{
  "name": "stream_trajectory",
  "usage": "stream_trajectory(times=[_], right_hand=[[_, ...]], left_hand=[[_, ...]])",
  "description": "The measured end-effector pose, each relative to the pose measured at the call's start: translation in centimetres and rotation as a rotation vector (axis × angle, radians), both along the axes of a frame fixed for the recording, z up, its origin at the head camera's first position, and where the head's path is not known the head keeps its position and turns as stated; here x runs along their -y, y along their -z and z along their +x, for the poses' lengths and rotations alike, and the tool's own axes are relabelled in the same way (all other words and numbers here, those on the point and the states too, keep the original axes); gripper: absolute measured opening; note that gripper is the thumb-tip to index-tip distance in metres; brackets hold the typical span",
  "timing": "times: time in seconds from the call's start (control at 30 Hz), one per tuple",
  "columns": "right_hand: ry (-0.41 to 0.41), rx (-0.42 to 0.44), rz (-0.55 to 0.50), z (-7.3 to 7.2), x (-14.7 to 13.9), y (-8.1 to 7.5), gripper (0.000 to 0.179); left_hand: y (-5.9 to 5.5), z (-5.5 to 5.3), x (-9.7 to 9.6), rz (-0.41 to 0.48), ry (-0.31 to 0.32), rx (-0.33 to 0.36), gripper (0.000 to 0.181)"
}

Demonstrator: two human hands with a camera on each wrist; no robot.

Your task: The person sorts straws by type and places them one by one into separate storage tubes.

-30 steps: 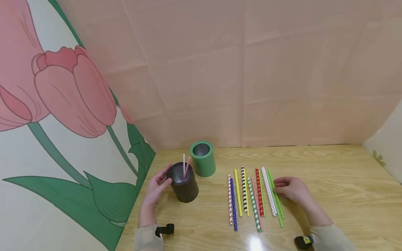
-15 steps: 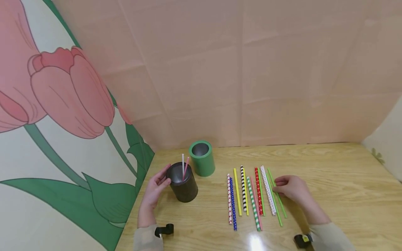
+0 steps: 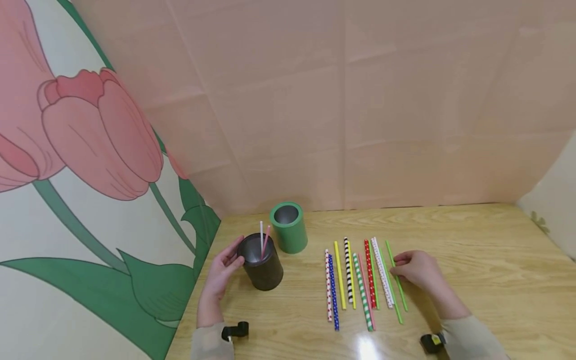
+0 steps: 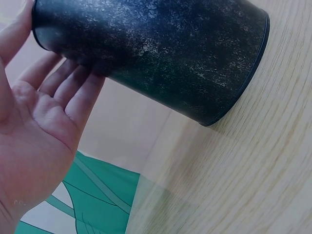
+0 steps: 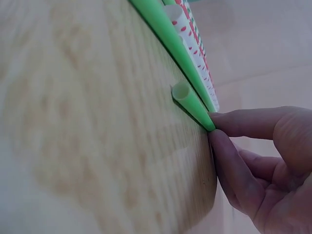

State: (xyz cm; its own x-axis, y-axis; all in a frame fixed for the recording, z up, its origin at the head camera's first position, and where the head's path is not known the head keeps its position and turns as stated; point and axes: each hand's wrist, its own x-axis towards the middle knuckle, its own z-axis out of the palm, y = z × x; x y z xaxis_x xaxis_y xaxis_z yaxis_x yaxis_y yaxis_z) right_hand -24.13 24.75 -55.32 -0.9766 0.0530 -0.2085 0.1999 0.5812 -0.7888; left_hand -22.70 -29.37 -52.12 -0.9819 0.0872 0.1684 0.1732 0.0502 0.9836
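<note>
My left hand (image 3: 218, 280) holds the rim of an upright black cylindrical cup (image 3: 265, 276), thumb on one side and fingers on the other. Its dark speckled wall fills the top of the left wrist view. A white straw (image 3: 262, 232) and a pink straw (image 3: 268, 234) stick up out of it. At the right end of a row of straws, my right hand (image 3: 418, 270) pinches a green straw (image 5: 192, 106) between thumb and forefinger, low against the table. Beside that one lies another green straw (image 3: 397, 306), then a white straw with red dots (image 3: 382, 275).
Behind the black cup stands a green cup (image 3: 291, 239). Further left in the row lie striped, dotted and plain straws, among them a blue dotted straw (image 3: 333, 295) and a yellow straw (image 3: 340, 277). A peach-coloured backdrop (image 3: 342, 125) rises at the table's far edge.
The outermost green straw has come slightly apart from the green one beside it, with my right hand at it. My left hand and the black cup stay in place.
</note>
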Motion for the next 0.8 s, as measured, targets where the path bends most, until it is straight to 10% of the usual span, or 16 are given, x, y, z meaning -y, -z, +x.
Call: stream_trajectory(times=[0.8], right_hand=[[0.007,0.088,-0.187,-0.3,-1.9,0.4,0.056]], left_hand=[[-0.1,0.0,-0.1,-0.024,-0.005,-0.010,0.057]])
